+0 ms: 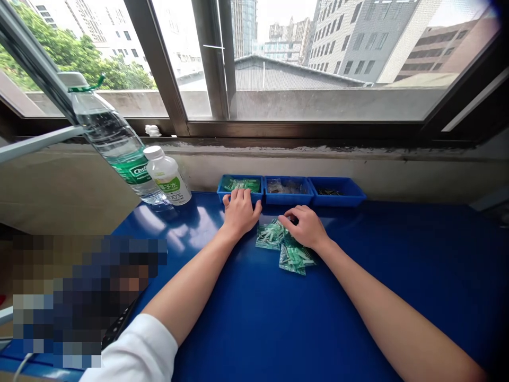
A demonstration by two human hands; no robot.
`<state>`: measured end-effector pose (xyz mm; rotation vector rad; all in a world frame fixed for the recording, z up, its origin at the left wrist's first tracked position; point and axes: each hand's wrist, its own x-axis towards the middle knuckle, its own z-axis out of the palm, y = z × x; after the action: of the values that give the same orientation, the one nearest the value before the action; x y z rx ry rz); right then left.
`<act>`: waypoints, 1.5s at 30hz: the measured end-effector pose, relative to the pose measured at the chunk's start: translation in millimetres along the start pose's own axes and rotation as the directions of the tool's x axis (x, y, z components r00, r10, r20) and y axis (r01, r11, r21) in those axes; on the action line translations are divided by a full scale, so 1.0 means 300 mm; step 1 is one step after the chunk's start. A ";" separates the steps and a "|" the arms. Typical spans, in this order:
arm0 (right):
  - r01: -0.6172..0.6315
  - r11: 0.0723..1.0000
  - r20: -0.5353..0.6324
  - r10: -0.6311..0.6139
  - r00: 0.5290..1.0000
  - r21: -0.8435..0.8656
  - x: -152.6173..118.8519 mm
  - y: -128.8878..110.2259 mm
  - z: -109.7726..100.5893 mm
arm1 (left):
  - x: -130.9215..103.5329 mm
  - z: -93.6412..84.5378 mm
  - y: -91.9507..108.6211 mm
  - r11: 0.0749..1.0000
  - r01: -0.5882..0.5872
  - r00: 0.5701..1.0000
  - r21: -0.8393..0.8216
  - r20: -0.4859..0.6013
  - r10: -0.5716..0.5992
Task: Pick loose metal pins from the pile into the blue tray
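My left hand (240,214) rests at the front edge of the left blue bin (220,192), its fingers apart and reaching over the rim. Green and clear packets (242,183) lie inside that bin. My right hand (305,225) is over a small pile of green-printed packets (295,255) on the blue table (254,329), thumb and fingers curled toward each other. Whether anything sits between those fingers is hidden. More packets (270,234) of the pile show just left of my right hand.
The middle blue bin (289,199) holds clear packets, and the right blue bin (350,192) holds small dark pieces. A large water bottle (115,138) and a white bottle (169,178) stand at the back left. Behind runs a window ledge (302,129). A blurred area covers the lower left.
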<state>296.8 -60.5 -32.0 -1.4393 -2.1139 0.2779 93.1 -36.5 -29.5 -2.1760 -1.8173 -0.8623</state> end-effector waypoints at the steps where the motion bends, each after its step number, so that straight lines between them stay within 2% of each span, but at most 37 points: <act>1: -0.010 1.000 0.003 0.010 1.000 -0.021 0.000 0.001 -0.001 | 0.000 -0.001 0.000 1.000 0.000 1.000 0.000 -0.008 0.000; 5: -0.014 0.998 0.064 0.017 0.998 -0.055 -0.001 0.007 -0.004 | 0.000 -0.006 0.001 1.000 -0.015 0.998 -0.015 -0.058 0.014; 9: 0.015 0.998 0.129 -0.007 0.992 -0.063 -0.002 0.008 -0.004 | -0.003 -0.008 0.004 0.995 -0.079 0.994 -0.054 -0.076 0.075; 12: 0.011 0.998 0.134 -0.002 0.991 -0.062 -0.001 0.011 -0.002 | -0.005 -0.007 0.005 0.989 -0.128 0.989 -0.080 -0.083 0.122; 15: -0.019 1.000 0.117 0.017 0.993 0.012 0.004 0.017 -0.001 | -0.007 -0.011 0.003 0.977 -0.178 0.982 -0.118 -0.083 0.169; 17: -0.080 0.987 0.109 0.065 0.992 0.143 0.010 0.025 -0.004 | -0.008 -0.018 0.004 0.959 -0.233 0.972 -0.162 -0.074 0.224; 19: -0.174 0.928 0.096 0.151 0.984 0.328 0.016 0.039 -0.007 | -0.009 -0.027 0.006 0.928 -0.297 0.955 -0.225 -0.049 0.294; 22: -0.259 0.772 0.054 0.281 0.958 0.580 0.025 0.066 -0.005 | -0.012 -0.040 0.014 0.875 -0.355 0.924 -0.330 0.019 0.382; 26: -0.259 0.615 0.006 0.382 0.924 0.745 0.034 0.085 0.012 | -0.013 -0.050 0.023 0.817 -0.375 0.883 -0.437 0.099 0.459; 29: -0.251 0.527 0.012 0.415 0.910 0.812 0.037 0.076 0.022 | -0.014 -0.051 0.025 0.791 -0.347 0.872 -0.504 0.136 0.470; 33: -0.260 0.500 0.032 0.418 0.908 0.826 0.039 0.056 0.024 | -0.015 -0.050 0.025 0.759 -0.317 0.862 -0.569 0.160 0.480; 40: -0.242 0.456 0.055 0.385 0.921 0.856 0.033 0.040 0.016 | -0.022 -0.055 0.036 0.730 -0.349 0.801 -0.587 0.217 0.558; 42: -0.236 0.440 0.056 0.385 0.921 0.866 0.032 0.032 0.013 | -0.023 -0.048 0.038 0.737 -0.328 0.812 -0.591 0.223 0.540; 45: -0.234 0.422 0.055 0.394 0.918 0.876 0.033 0.020 0.010 | -0.023 -0.028 0.038 0.747 -0.283 0.852 -0.601 0.200 0.484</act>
<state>297.2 -48.8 -33.9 -1.1007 -1.1539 1.1703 100.6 -48.9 -23.8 -3.1054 -1.2074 -1.0492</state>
